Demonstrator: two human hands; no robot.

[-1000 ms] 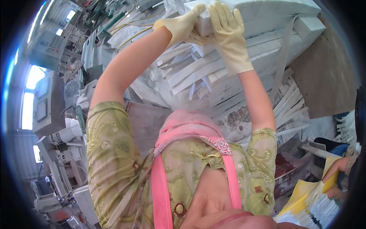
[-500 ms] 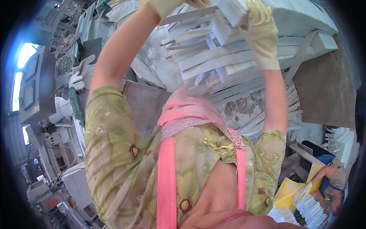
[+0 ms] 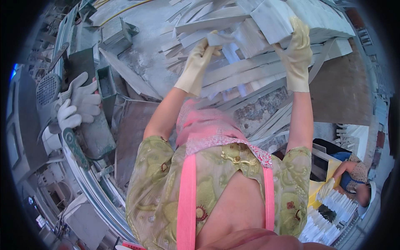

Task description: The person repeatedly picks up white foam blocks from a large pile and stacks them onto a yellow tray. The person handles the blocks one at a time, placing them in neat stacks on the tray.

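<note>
Both my hands wear cream rubber gloves. My left hand (image 3: pixel 198 62) is closed around the near end of a thin pale strip (image 3: pixel 221 39), its fingers pinched together. The strip looks like stone and is partly blurred. To the right, my right hand (image 3: pixel 296 52) grips the right side of a white block-like stack of slabs (image 3: pixel 273 21), thumb at the lower edge and fingers over its side. Between the hands lie several loose pale strips (image 3: pixel 250 39). Longer strips (image 3: pixel 250 68) run beneath both hands.
A brown board (image 3: pixel 341 87) stands right of the strips. On the left, white work gloves (image 3: pixel 81 100) hang by a green-grey machine part (image 3: pixel 93 137) and a long metal rail (image 3: pixel 89 191). At lower right, another person (image 3: pixel 354 175) handles white strips (image 3: pixel 333 214).
My left hand has come down and nearer from the top edge, and now pinches a strip. My right hand remains on the white stack. The whole view has shifted slightly.
</note>
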